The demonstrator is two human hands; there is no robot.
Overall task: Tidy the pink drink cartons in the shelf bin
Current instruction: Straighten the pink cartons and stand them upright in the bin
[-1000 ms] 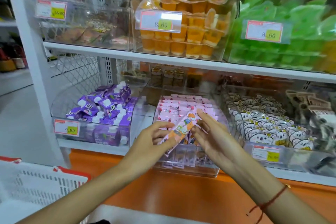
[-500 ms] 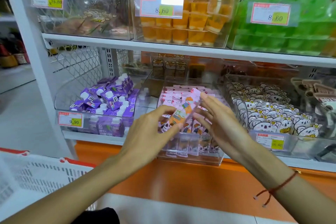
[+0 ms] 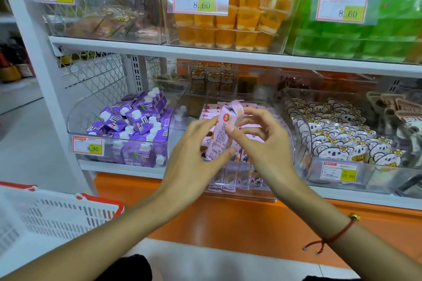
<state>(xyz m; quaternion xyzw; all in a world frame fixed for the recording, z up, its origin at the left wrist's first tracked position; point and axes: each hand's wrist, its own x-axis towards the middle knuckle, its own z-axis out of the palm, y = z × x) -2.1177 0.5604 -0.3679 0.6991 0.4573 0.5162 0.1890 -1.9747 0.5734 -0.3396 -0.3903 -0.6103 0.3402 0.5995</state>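
Fingers (image 3: 230, 129) of both hands pinch one pink carton (image 3: 222, 131), held tilted above the middle clear bin (image 3: 283, 121). Left hand (image 3: 194, 155) supports low, right hand (image 3: 262, 143) high. Advice: square it upright, label forward, then slot beside the rows below.

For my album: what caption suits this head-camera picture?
Both hands, left hand and right hand, hold one pink carton before the clear shelf bin.

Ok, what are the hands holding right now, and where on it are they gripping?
One pink drink carton, held upright between both hands: the left hand pinches its lower side and bottom, the right hand its upper side.
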